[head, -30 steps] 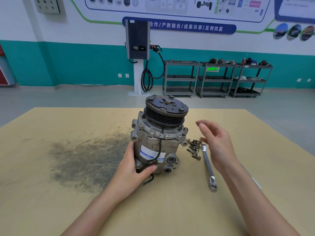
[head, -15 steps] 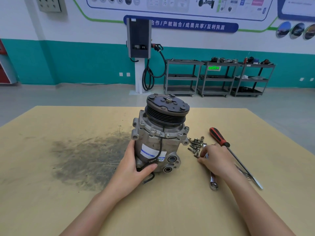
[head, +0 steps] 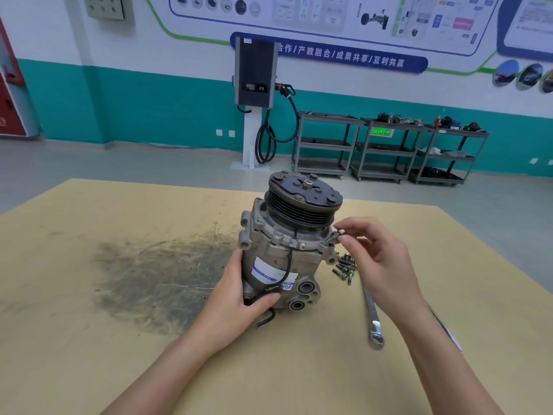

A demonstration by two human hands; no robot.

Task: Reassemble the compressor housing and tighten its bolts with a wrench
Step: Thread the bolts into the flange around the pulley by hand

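- Since half a second ago: right hand [head: 380, 265] raised from the loose bolts on the tabletop to the right edge of the compressor's flange; red-handled screwdriver seen then to the right, now hidden behind the right forearm.
- Right hand: thumb and forefinger pinching a small silver bolt [head: 339, 234], held against the rightmost ear of the flange; other fingers loosely curled.
- Left hand [head: 236, 298]: wrapped around the near-left side of the grey cast-metal compressor housing [head: 278, 259], thumb pressed on the lower front, over a black cable [head: 285, 272] running down the body.
- Compressor: upright near the middle of the tan wooden tabletop [head: 299, 369], dark ribbed pulley and clutch plate [head: 303, 199] on top, white-and-blue label on the near face, two round ports low at the near right.
- Heap of loose silver bolts [head: 344, 268]: on the tabletop just right of the housing base, partly behind the right hand.
- Long silver wrench [head: 372, 317]: flat on the tabletop, near the bolts, ring end toward the near edge, far end under the right hand.
- Dark grey smudge [head: 161, 280]: on the tabletop left of the compressor.
- Far side: three grey metal shelf carts [head: 326, 145] along the teal-and-white wall; small dark parts on the top shelves of the two right carts, too small to identify; lower shelves hard to read.
- White charging post with dark panel and black hose [head: 254, 94]: left of the carts.
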